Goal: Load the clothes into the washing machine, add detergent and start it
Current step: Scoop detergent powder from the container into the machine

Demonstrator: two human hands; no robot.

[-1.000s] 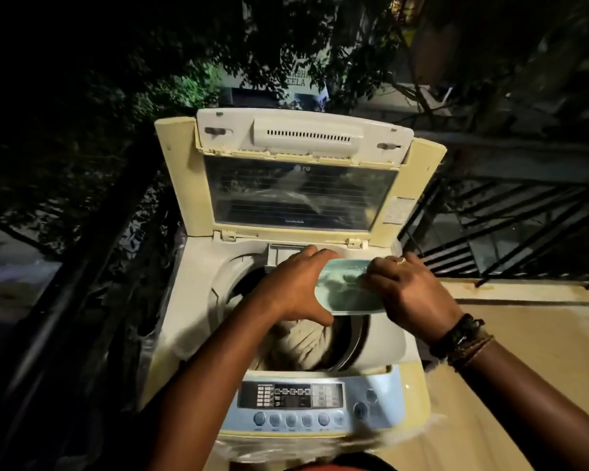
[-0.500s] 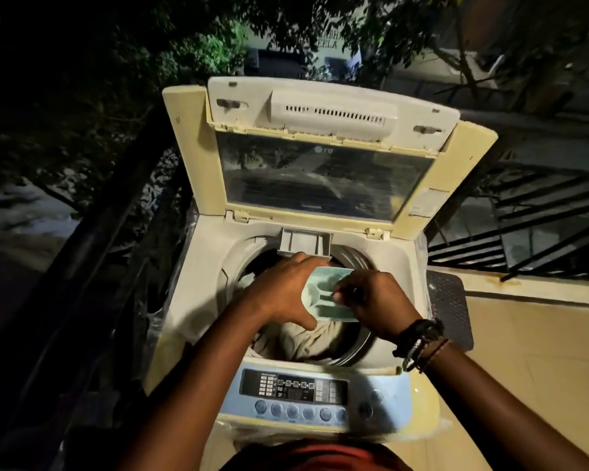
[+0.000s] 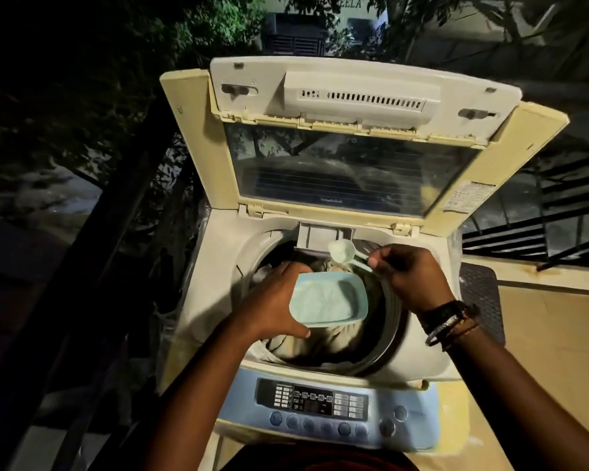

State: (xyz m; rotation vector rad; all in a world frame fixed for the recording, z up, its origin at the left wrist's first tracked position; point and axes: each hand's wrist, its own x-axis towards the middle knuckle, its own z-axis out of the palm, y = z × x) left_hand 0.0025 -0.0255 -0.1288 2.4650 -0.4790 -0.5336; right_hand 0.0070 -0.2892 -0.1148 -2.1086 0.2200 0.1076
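Observation:
A top-loading washing machine (image 3: 215,266) stands with its lid (image 3: 354,158) raised. Beige clothes (image 3: 323,341) lie in the drum. My left hand (image 3: 272,300) grips a pale green tub of detergent powder (image 3: 330,299) over the drum opening. My right hand (image 3: 412,277) pinches the handle of a small white scoop (image 3: 342,251), whose bowl hangs just below the detergent drawer slot (image 3: 323,236) at the back rim. Whether powder is in the scoop is hard to tell.
The blue control panel (image 3: 320,406) with its row of round buttons faces me at the front. A dark railing (image 3: 109,212) runs along the left, black bars (image 3: 541,212) on the right. A tiled floor (image 3: 551,334) and a dark mat (image 3: 480,294) lie right of the machine.
The tub's lid is gone from view and the powder is uncovered. My right hand left the tub and now holds the scoop up near the drawer slot. The view moved closer.

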